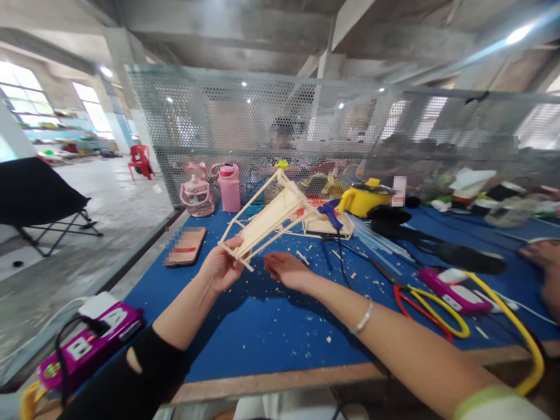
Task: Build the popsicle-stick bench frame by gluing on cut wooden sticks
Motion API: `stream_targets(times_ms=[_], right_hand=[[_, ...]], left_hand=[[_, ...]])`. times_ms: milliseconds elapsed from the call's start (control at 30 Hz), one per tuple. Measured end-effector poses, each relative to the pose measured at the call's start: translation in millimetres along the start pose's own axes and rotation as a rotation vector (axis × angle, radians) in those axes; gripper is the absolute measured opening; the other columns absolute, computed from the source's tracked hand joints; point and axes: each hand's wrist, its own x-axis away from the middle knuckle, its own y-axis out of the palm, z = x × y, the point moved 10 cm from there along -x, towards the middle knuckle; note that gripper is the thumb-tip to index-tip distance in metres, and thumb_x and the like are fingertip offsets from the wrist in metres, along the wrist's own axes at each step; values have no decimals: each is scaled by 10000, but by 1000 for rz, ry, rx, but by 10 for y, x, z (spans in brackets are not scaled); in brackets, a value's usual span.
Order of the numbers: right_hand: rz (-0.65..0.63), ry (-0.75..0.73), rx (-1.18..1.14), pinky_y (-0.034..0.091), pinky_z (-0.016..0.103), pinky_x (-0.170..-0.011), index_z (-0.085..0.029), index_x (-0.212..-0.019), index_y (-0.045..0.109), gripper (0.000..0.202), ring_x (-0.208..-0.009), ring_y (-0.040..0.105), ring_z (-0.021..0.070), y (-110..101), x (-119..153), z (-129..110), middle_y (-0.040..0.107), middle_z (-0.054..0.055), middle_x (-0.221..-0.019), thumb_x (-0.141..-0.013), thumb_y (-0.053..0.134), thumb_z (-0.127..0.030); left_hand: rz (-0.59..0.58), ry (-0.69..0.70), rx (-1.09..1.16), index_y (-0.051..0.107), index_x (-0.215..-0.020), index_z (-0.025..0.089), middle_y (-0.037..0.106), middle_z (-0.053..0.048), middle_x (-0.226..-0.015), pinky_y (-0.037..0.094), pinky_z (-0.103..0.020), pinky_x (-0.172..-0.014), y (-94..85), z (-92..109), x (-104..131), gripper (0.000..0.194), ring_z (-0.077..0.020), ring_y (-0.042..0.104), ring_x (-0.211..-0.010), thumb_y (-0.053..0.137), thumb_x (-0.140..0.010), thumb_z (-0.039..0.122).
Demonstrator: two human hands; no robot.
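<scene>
My left hand (223, 268) grips the near end of a small model frame (271, 217) made of pale wooden sticks with a flat panel in it. The model is tilted up above the blue tabletop, its peak toward the back. Close by on the right, my right hand (286, 269) has its fingers curled together, apart from the model; whether they hold something tiny is hidden. A blue-purple glue gun (331, 216) with a black cord lies behind my right hand, by a second stick frame (328, 226).
Scissors with red and yellow handles (431, 312) lie right, near a purple power strip (455, 291); another power strip (87, 344) sits left. A phone (186, 246), pink bottles (230, 188) and a yellow pot (365, 198) stand farther back. A person's hand (542, 254) is far right.
</scene>
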Motion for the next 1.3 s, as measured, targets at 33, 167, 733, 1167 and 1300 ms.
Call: stream_targets(times_ms=[33,167,733,1167,1300], right_hand=[[-32,-18,41,306,259,-529,-188,-591,456,344,-502,377,99,11,130,-81,429,-33,-520,-923,410,-262],[-322,-119,248,318,238,-579,-174,-641,506,325,-566,415,89,174,866,-523,487,-32,-601,-933,418,-288],[-81,-31,100,505,278,-666,-126,-1209,547,507,-783,630,181,223,204,-123,675,98,-942,-750,678,-297],[-16,55,254,361,210,-503,-161,-682,599,342,-501,473,103,274,421,5,511,-16,-534,-917,412,-325],[-35,-47,496,366,265,-596,-166,-547,565,377,-603,522,148,344,684,-266,583,28,-573,-863,508,-364]], left_hand=[[32,18,11,594,-966,54,671,-67,-640,500,-129,-379,-60,50,-25,225,-113,632,-463,431,-817,11],[101,70,29,579,-878,60,644,-55,-588,459,-100,-339,-184,179,-84,185,-83,587,-405,395,-869,48],[48,96,-162,585,-1011,88,685,-48,-738,555,-150,-454,-59,-144,-27,245,-110,657,-526,550,-797,-26],[106,21,-247,603,-933,111,625,20,-576,513,-109,-378,-51,-235,29,197,-68,582,-390,508,-826,-24],[132,81,-297,607,-927,93,634,12,-591,515,-103,-389,-169,-89,-37,190,-65,590,-398,512,-820,-31]])
